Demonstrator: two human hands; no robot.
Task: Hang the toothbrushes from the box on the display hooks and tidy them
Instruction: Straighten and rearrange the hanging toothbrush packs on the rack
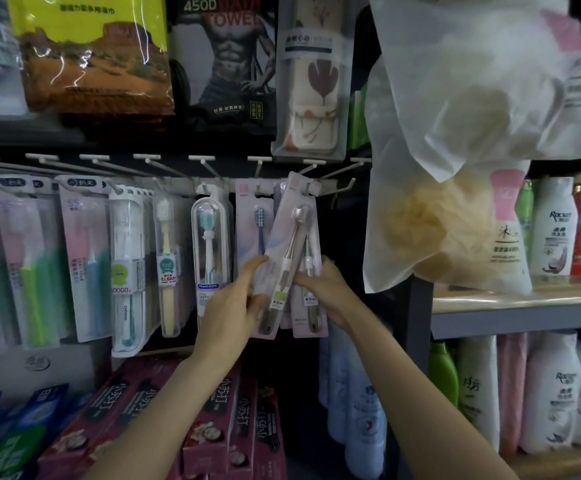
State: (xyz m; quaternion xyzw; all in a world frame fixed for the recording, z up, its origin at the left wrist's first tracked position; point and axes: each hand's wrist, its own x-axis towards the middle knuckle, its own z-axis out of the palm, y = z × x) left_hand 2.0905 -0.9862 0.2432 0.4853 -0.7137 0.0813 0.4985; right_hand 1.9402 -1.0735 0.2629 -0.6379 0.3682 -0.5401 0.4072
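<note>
The left hand (228,306) is gripping a pale pink carded toothbrush pack (284,258), and the right hand (323,287) is pinching its lower part in front of a dark store display wall. Its long axis is tilting, top leaning right toward a white metal hook (311,183). Frosted hanging bags (455,98) are blurring the right-hand shelves (517,315).

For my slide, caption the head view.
Both hands, left and right, tilt a toothbrush pack towards a display hook.
</note>
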